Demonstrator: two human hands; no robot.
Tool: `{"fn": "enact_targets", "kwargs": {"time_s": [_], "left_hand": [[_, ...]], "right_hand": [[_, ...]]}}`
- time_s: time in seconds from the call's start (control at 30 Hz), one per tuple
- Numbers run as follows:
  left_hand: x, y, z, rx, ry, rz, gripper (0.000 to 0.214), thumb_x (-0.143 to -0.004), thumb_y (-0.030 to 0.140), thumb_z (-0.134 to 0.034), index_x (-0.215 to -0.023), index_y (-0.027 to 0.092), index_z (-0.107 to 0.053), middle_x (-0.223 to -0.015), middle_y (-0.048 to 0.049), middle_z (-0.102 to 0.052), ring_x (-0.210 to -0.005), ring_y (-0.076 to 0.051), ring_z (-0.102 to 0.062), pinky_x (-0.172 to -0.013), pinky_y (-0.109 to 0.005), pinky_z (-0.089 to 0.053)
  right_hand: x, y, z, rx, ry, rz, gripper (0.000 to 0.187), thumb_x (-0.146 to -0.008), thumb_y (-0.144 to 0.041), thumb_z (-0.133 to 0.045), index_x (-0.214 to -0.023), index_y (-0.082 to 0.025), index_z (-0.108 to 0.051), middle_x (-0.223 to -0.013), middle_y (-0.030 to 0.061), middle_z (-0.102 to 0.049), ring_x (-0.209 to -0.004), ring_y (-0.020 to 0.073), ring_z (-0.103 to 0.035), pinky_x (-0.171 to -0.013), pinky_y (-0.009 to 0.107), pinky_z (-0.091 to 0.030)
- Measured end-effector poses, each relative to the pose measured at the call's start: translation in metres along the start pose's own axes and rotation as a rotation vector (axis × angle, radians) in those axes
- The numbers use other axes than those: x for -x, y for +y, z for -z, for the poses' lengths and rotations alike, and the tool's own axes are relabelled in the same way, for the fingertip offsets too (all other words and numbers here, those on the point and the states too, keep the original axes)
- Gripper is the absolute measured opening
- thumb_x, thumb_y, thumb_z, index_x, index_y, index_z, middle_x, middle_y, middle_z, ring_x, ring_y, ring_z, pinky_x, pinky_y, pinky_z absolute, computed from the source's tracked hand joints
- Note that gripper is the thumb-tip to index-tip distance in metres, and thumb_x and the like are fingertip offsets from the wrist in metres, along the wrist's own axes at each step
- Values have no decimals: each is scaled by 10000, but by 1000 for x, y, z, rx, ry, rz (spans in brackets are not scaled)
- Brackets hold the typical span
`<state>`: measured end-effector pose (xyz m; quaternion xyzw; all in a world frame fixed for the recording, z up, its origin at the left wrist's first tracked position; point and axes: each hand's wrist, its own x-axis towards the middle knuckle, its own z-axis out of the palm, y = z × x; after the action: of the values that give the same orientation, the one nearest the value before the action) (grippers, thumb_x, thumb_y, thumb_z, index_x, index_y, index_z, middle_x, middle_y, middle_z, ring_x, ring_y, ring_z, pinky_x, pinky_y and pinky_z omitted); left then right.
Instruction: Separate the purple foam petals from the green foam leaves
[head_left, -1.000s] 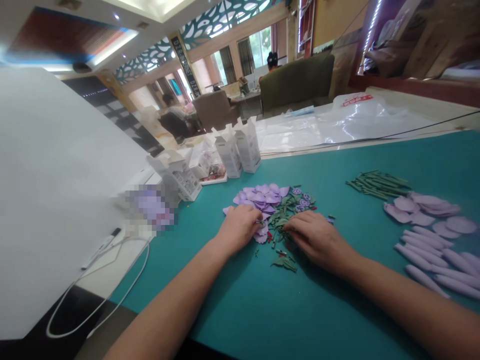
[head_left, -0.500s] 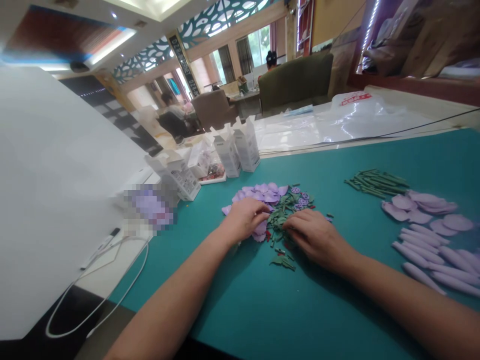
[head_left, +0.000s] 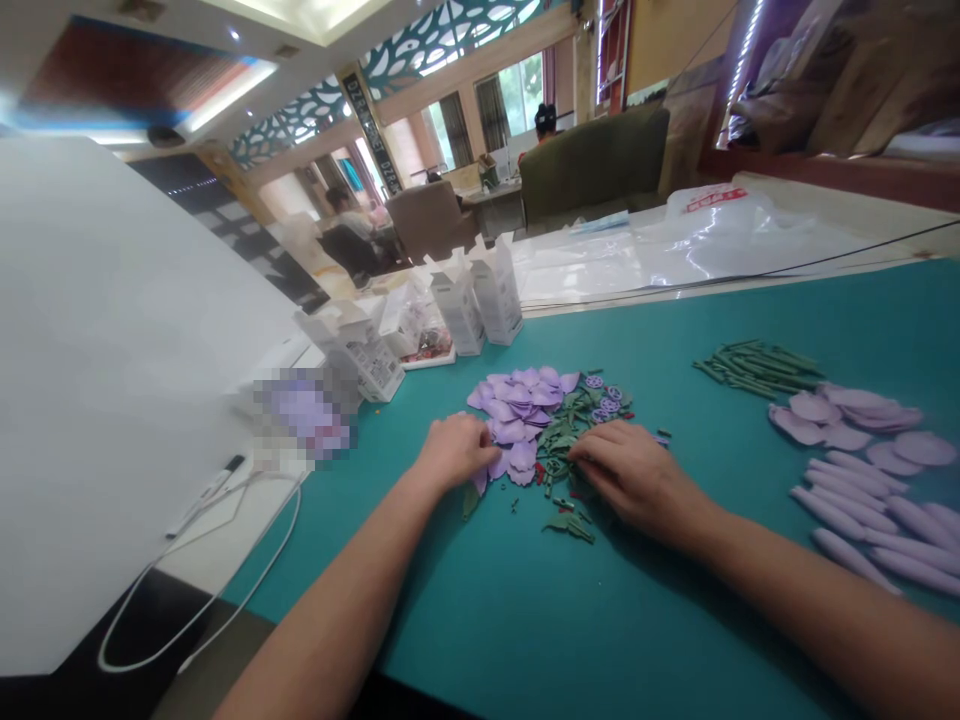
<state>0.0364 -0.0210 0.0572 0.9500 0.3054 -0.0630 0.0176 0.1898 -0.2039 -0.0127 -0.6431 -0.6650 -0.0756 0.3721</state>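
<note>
Petal pile: purple petals heaped mid-mat, just ahead of and between the two hands.
Green leaf bits: mixed into the pile's right half, with a few strays lying nearer the person.
Left hand: rests palm down at the pile's near-left edge, fingers loosely curled. A purple petal and a green scrap peek out from under it; whether it pinches them cannot be told.
Right hand: palm down on the pile's right side, fingers bent, with the fingertips touching the green bits. Any grip is hidden.
Gap between hands: narrow, filled by petals and leaves.
Teal mat: carries everything; both forearms lie over it.
Green stems: a bundle well to the right, apart from the right hand.
Round purple petals: just beyond the stems, far right.
Long purple pieces: laid in a row near the right forearm.
White boxes: standing open-topped at the mat's far-left edge, beyond the pile.
White cable: looped off the mat, left of the left forearm.
</note>
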Motion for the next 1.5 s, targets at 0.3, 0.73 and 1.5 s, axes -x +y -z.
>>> {"fn": "enact_targets", "kwargs": {"time_s": [0.3, 0.73, 1.5], "left_hand": [[-11, -23, 26, 177, -39, 12, 197, -780, 286, -481, -635, 180, -563, -649, -2, -592, -604, -150, -519, -510, -259, -322], [-15, -29, 25, 63, -29, 1, 208, -814, 380, -580, -742, 191, -631, -811, -39, -660, -776, -207, -587, -649, -275, -370], [12, -28, 31, 85, -88, -374, 109, -758, 125, -604, -787, 211, -665, -916, -23, -628, -900, -188, -571, -759, -277, -411]], "right_hand": [[0, 0, 0, -26, -28, -3, 250, -966, -185, -397, -868, -186, -626, -895, 87, -676, -823, 217, -573, -745, 352, -393], [0, 0, -1, -29, -37, 6, 239, -963, -183, -400, -874, -188, -622, -891, 91, -669, -822, 219, -565, -739, 348, -399], [2, -2, -3, -28, -22, 30, 249, -958, -163, -400, -860, -192, -626, -888, 95, -667, -823, 221, -575, -745, 351, -430]]}}
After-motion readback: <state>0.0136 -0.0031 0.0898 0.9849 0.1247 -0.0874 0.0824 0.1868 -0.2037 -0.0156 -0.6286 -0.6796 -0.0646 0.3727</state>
